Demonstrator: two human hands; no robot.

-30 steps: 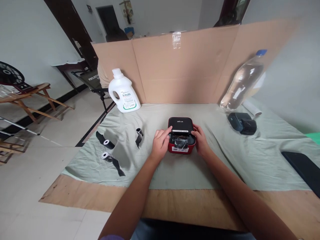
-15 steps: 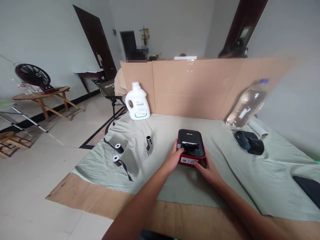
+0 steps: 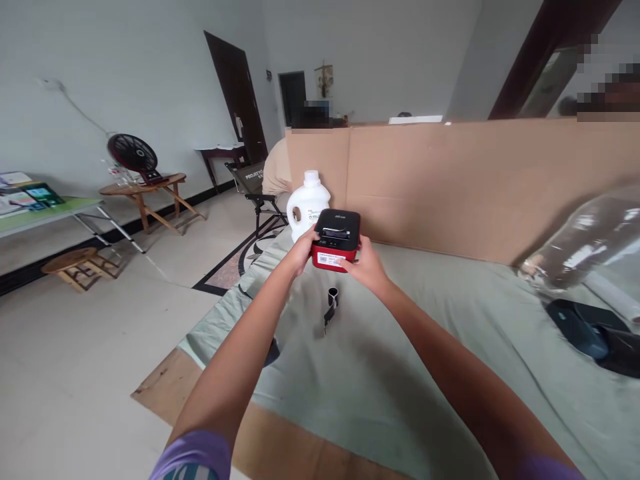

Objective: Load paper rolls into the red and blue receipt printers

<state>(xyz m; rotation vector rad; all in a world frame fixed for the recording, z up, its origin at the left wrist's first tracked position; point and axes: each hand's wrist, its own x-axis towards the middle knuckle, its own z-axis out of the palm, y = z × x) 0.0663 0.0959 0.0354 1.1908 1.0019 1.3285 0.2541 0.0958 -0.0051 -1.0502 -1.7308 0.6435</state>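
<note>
A black-topped label printer (image 3: 338, 233) with a red base is held up over the far part of the cloth. My left hand (image 3: 303, 251) grips its left side, and my right hand (image 3: 369, 267) is wrapped round its right side and front corner. The white detergent jug (image 3: 306, 200) stands just behind it, partly covered by it. Nearer me lies a dark roll (image 3: 333, 298) with a loose strip trailing from it. My left forearm hides most of the other rolls; one dark strip (image 3: 272, 353) shows beside it.
Behind runs a cardboard partition (image 3: 415, 187). To the right are a large clear bottle (image 3: 583, 233), a white roll (image 3: 613, 293) and a black device (image 3: 585, 327). Green-grey cloth (image 3: 425, 373) covers the board. A fan (image 3: 133, 153) stands on a stool; a person (image 3: 277, 167) sits beyond.
Both hands have lifted the label printer off the cloth and carried it away from me and to the left, in front of the jug. My view has turned left.
</note>
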